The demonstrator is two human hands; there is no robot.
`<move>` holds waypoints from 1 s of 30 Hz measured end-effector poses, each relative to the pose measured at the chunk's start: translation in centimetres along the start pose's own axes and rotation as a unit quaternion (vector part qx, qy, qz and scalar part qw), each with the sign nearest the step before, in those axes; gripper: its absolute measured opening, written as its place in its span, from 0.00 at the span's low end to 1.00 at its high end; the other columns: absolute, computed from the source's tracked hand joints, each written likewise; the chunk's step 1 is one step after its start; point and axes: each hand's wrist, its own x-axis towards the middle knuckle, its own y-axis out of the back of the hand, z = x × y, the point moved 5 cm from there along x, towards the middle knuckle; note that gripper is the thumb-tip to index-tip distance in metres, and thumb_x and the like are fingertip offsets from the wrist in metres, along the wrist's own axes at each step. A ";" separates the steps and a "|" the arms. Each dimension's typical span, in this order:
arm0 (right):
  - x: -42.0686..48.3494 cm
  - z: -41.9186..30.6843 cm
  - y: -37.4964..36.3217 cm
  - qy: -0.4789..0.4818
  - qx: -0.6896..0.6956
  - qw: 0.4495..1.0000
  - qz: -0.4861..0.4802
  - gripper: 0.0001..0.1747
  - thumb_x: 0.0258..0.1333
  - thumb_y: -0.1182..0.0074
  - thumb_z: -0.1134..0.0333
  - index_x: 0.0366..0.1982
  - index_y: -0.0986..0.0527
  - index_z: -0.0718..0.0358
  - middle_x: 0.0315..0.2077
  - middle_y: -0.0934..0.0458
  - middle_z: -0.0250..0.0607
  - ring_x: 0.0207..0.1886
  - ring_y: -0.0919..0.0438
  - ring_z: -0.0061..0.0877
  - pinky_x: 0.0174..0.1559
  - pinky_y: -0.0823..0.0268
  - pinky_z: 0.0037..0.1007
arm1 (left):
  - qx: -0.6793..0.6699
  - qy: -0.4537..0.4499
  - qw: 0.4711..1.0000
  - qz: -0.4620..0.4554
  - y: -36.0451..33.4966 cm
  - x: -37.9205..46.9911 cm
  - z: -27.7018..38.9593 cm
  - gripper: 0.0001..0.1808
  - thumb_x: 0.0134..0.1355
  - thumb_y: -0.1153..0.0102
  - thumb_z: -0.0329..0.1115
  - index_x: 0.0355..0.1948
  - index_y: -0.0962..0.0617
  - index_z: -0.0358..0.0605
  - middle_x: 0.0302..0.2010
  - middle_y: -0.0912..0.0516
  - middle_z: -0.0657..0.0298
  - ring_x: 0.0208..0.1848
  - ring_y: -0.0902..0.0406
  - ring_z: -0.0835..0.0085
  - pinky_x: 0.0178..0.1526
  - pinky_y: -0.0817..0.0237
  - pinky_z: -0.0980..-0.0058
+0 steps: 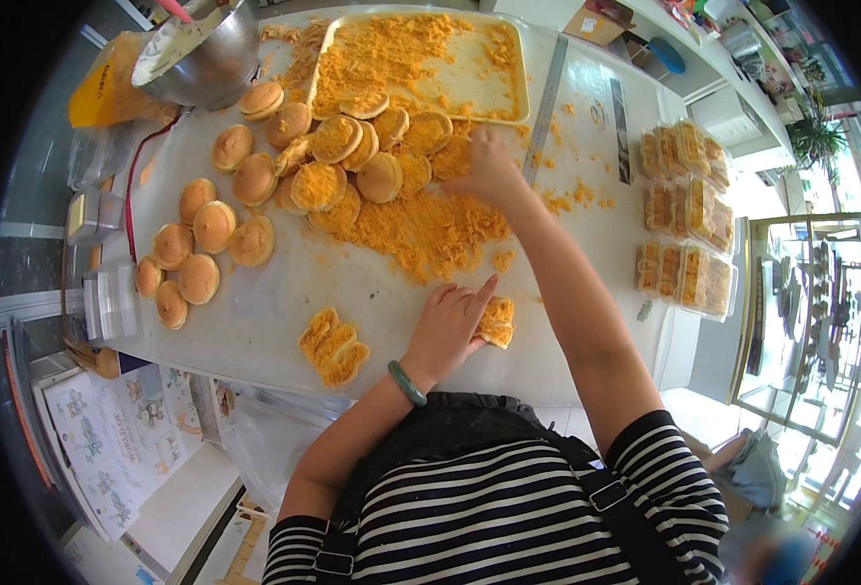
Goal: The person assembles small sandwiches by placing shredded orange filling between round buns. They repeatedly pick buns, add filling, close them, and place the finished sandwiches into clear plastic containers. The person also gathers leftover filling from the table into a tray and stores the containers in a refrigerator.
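Observation:
My left hand (pixel 448 325), a green bangle on its wrist, holds a small cake coated in orange floss (pixel 497 322) near the table's front edge. Farther back, my right hand (pixel 485 167) reaches to the right end of a pile of round cakes, at a floss-topped cake (pixel 452 157) that its fingers partly hide; whether they grip it is unclear. Loose orange floss (pixel 430 234) spreads below the pile. Left of my left hand lies a clear container (pixel 334 347) with floss-coated pieces. Plain round buns (pixel 215 227) are scattered on the left side of the table.
At the back stand a floss-strewn tray (pixel 528 88) and a steel bowl of cream (pixel 218 69). A metal ruler (pixel 546 110) and a dark strip (pixel 620 131) lie to the right. Packed clear boxes (pixel 686 274) stand along the right edge; empty plastic containers (pixel 110 303) are at the left edge.

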 end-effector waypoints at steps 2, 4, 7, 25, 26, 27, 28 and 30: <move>1.4 -0.8 -1.3 -0.011 -0.092 0.994 -0.059 0.48 0.46 0.27 0.50 0.63 0.33 0.69 0.60 0.30 0.55 0.61 0.27 0.48 0.58 0.28 0.44 | 0.003 0.011 1.000 -0.011 0.0 0.0 0.0 0.56 0.48 0.24 0.34 0.77 0.41 0.46 0.54 0.19 0.60 0.59 0.25 0.61 0.71 0.43 0.58; 1.0 -0.6 -0.8 -0.013 -0.056 0.997 -0.046 0.45 0.47 0.29 0.51 0.62 0.31 0.68 0.59 0.28 0.53 0.63 0.28 0.46 0.59 0.28 0.43 | 0.003 0.018 1.000 -0.011 0.1 0.2 0.0 0.56 0.48 0.24 0.34 0.77 0.40 0.46 0.54 0.19 0.60 0.59 0.26 0.61 0.71 0.43 0.58; -2.1 1.1 1.7 0.055 0.000 0.998 -0.011 0.38 0.49 0.31 0.57 0.60 0.28 0.65 0.57 0.26 0.49 0.61 0.26 0.43 0.58 0.28 0.42 | -0.012 0.018 1.000 -0.009 0.3 0.2 0.0 0.53 0.48 0.24 0.33 0.75 0.38 0.46 0.54 0.19 0.60 0.59 0.26 0.60 0.70 0.43 0.58; -19.0 2.9 2.2 0.131 0.238 0.957 -0.101 0.35 0.47 0.31 0.71 0.59 0.31 0.59 0.46 0.18 0.50 0.53 0.19 0.45 0.55 0.26 0.40 | -0.030 0.021 0.998 0.055 0.7 0.6 -0.2 0.52 0.42 0.18 0.37 0.69 0.32 0.45 0.60 0.25 0.54 0.62 0.28 0.53 0.65 0.37 0.55; -19.4 2.8 2.4 0.152 0.241 0.952 -0.116 0.38 0.46 0.30 0.69 0.60 0.32 0.59 0.50 0.20 0.50 0.56 0.21 0.45 0.58 0.27 0.40 | -0.014 0.050 0.997 0.063 0.9 0.8 -0.3 0.54 0.41 0.17 0.38 0.69 0.32 0.43 0.62 0.28 0.52 0.63 0.30 0.51 0.66 0.37 0.54; -19.9 2.8 2.6 0.164 0.247 0.946 -0.128 0.41 0.44 0.28 0.67 0.62 0.33 0.59 0.54 0.22 0.50 0.59 0.23 0.46 0.61 0.29 0.40 | 0.006 0.074 0.994 0.074 1.1 0.9 -0.4 0.55 0.41 0.16 0.39 0.70 0.33 0.42 0.64 0.30 0.50 0.64 0.31 0.48 0.67 0.37 0.53; -20.4 2.7 2.7 0.181 0.255 0.940 -0.139 0.44 0.43 0.26 0.66 0.63 0.34 0.59 0.57 0.24 0.50 0.62 0.25 0.46 0.63 0.30 0.41 | 0.003 0.075 0.997 0.034 0.8 1.2 -0.4 0.56 0.40 0.16 0.39 0.70 0.33 0.41 0.65 0.31 0.50 0.65 0.31 0.49 0.68 0.38 0.54; -21.2 2.5 2.9 0.207 0.184 0.953 -0.121 0.47 0.41 0.25 0.64 0.65 0.35 0.60 0.62 0.30 0.49 0.65 0.28 0.46 0.66 0.33 0.42 | 0.005 0.070 0.997 -0.035 0.3 1.6 -0.5 0.57 0.39 0.15 0.39 0.71 0.34 0.40 0.65 0.32 0.49 0.66 0.33 0.49 0.70 0.39 0.54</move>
